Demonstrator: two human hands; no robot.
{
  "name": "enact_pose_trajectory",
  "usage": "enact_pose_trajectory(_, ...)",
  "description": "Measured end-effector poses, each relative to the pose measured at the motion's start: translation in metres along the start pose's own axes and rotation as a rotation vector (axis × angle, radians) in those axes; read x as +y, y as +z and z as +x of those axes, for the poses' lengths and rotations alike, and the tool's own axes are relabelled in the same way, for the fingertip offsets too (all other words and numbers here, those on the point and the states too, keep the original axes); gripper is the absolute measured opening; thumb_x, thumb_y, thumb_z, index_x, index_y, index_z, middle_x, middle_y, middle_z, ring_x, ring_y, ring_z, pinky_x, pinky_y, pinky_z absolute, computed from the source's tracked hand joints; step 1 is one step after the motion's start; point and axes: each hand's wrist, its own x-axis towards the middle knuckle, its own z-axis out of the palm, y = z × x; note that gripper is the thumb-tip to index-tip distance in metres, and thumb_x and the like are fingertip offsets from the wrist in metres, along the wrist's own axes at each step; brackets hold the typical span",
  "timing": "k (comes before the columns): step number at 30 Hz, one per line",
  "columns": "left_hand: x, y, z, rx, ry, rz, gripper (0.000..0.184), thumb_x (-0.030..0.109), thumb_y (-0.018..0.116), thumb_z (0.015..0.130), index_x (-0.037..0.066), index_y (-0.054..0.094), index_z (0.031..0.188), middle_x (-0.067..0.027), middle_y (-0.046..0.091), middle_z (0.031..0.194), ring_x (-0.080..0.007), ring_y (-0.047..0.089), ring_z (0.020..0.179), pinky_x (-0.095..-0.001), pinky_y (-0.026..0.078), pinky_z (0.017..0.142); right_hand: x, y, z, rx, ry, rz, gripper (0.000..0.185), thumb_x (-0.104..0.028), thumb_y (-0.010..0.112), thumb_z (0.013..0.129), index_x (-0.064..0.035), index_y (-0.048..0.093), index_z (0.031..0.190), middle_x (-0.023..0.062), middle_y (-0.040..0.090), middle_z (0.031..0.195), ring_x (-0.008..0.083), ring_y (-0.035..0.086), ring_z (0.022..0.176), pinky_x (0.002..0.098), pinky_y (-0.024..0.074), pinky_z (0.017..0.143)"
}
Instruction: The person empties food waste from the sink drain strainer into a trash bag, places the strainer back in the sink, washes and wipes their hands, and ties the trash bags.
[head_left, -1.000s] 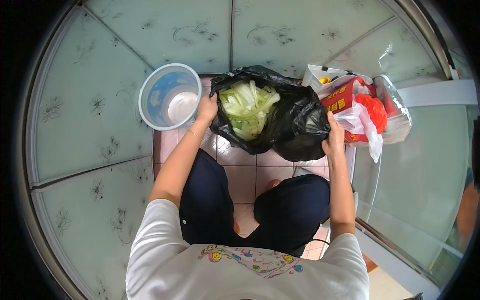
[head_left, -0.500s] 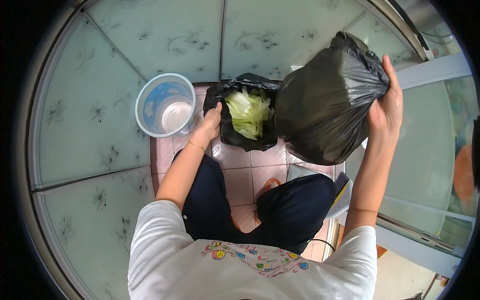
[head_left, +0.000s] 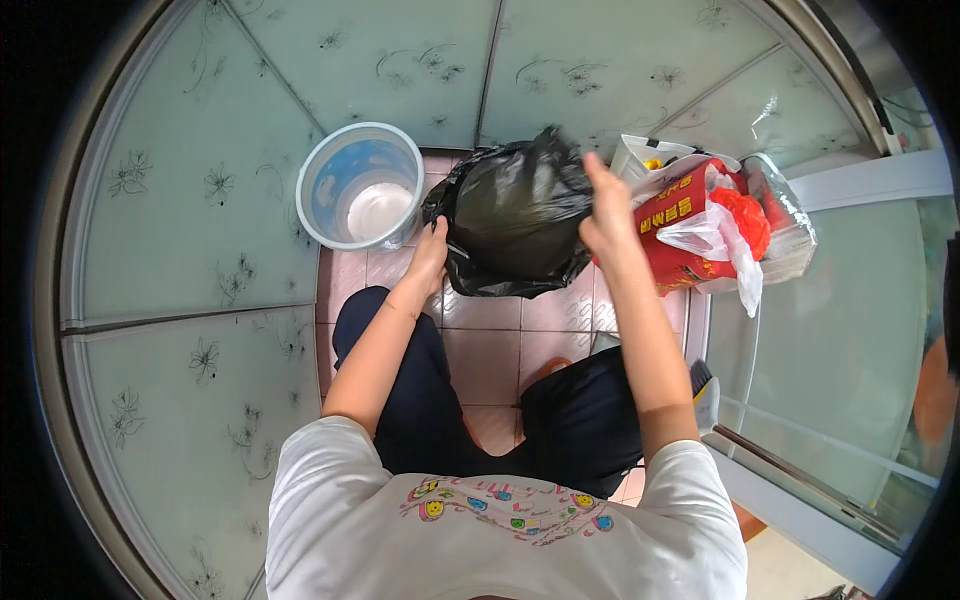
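Observation:
A filled black garbage bag [head_left: 515, 205] sits inside or over the mouth of another black garbage bag [head_left: 475, 278], whose crumpled edge shows around it. My left hand [head_left: 430, 255] is closed on the left rim of that outer bag. At the right side of the filled bag is my right hand [head_left: 610, 215], fingers and thumb around its gathered end; motion blurs this hand and the bag's top. The pale green vegetable scraps in the outer bag are hidden under the filled one.
Left of the bags stands a blue and white bucket [head_left: 360, 235]. On the right are a red printed bag [head_left: 672, 215] with plastic bags in it and a clear-wrapped pack [head_left: 795, 235]. Frosted panels [head_left: 400, 70] enclose the pink tiled floor [head_left: 480, 355]. A brush [head_left: 700, 378] lies near my knee.
My right hand has brought the filled bag left and onto the open bag, covering the vegetable scraps. The red bag behind it has come into view. My left hand stays on the rim.

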Motion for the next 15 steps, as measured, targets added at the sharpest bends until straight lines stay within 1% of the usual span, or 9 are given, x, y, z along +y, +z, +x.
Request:
enact_pose_trajectory(1,-0.004,-0.004,0.01,0.003,0.047,0.075,0.052,0.042,0.042,0.099,0.002,0.041,0.132,-0.0137,0.057,0.122,-0.0229,0.06,0.107,-0.0361,0.053,0.073,0.033,-0.014,0.018,0.044,-0.081,-0.155,0.026,-0.021,0.059,0.093,0.0025,0.063,0.103,0.011,0.068,0.098,0.0208,0.065,0.087,0.0369,0.0508,0.082)
enact_pose_trajectory(3,-0.004,-0.004,0.017,0.12,0.164,0.329,0.059,0.042,0.044,0.098,-0.005,0.039,0.132,-0.0195,0.055,0.125,-0.0291,0.058,0.11,-0.0377,0.049,0.079,0.063,-0.023,0.032,-0.031,-0.01,-0.054,0.026,-0.021,0.058,0.093,0.0037,0.064,0.101,0.0107,0.067,0.098,0.0191,0.063,0.085,0.0341,0.0502,0.08)
enact_pose_trajectory(5,-0.018,-0.01,0.034,0.3,0.322,0.578,0.061,0.043,0.044,0.097,-0.009,0.04,0.13,-0.0224,0.054,0.127,-0.0324,0.056,0.112,-0.0382,0.046,0.086,0.065,-0.027,0.047,-0.065,-0.041,-0.163,0.029,-0.023,0.059,0.094,0.005,0.064,0.099,0.0087,0.065,0.1,0.0147,0.06,0.087,0.0292,0.0472,0.081)
enact_pose_trajectory(6,0.011,0.004,0.0,0.224,0.285,0.571,0.064,0.044,0.047,0.095,-0.012,0.043,0.127,-0.027,0.051,0.128,-0.0377,0.051,0.117,-0.0389,0.04,0.096,0.052,-0.014,0.04,-0.097,-0.086,-0.235,0.03,-0.023,0.058,0.094,0.0053,0.064,0.1,0.0082,0.065,0.1,0.0136,0.058,0.087,0.0282,0.0463,0.081)
enact_pose_trajectory(8,0.037,0.021,-0.037,0.265,0.36,0.882,0.067,0.046,0.052,0.092,-0.011,0.045,0.125,-0.0282,0.048,0.13,-0.0392,0.047,0.12,-0.0406,0.038,0.098,0.034,0.003,0.027,-0.153,-0.159,-0.364,0.034,-0.026,0.057,0.095,0.007,0.063,0.102,0.0065,0.064,0.099,0.011,0.056,0.088,0.0257,0.0438,0.081)
enact_pose_trajectory(9,0.048,0.027,-0.049,0.287,0.394,1.038,0.068,0.047,0.055,0.09,-0.011,0.046,0.125,-0.0288,0.046,0.132,-0.0399,0.045,0.121,-0.0414,0.037,0.099,0.041,-0.003,0.035,-0.14,-0.155,-0.426,0.037,-0.029,0.057,0.095,0.0076,0.063,0.093,0.001,0.06,0.084,0.0087,0.047,0.077,0.025,0.0402,0.074)
enact_pose_trajectory(12,0.078,0.057,-0.071,0.304,0.93,1.142,0.075,0.049,0.064,0.082,-0.009,0.046,0.126,-0.0302,0.042,0.134,-0.0423,0.041,0.124,-0.0443,0.037,0.099,0.046,-0.01,0.032,-0.216,-0.138,-0.478,0.038,-0.031,0.055,0.095,0.0063,0.063,0.09,0.0006,0.059,0.08,0.0098,0.047,0.075,0.0265,0.0409,0.072)
enact_pose_trajectory(13,0.083,0.066,-0.06,0.278,1.0,1.167,0.081,0.049,0.069,0.077,-0.01,0.045,0.128,-0.0301,0.038,0.138,-0.0432,0.038,0.127,-0.0437,0.037,0.101,0.046,-0.011,0.03,-0.228,-0.153,-0.5,0.038,-0.031,0.055,0.095,0.0059,0.063,0.089,0.0007,0.059,0.078,0.0101,0.047,0.074,0.0268,0.041,0.072)
enact_pose_trajectory(15,0.08,0.079,-0.017,0.264,1.145,1.263,0.083,0.046,0.071,0.076,-0.008,0.042,0.131,-0.0288,0.042,0.136,-0.0413,0.04,0.127,-0.0411,0.036,0.103,0.041,-0.013,0.023,-0.247,-0.204,-0.606,0.039,-0.032,0.054,0.095,0.0052,0.062,0.087,0.0013,0.058,0.076,0.0106,0.047,0.072,0.0272,0.0411,0.07)
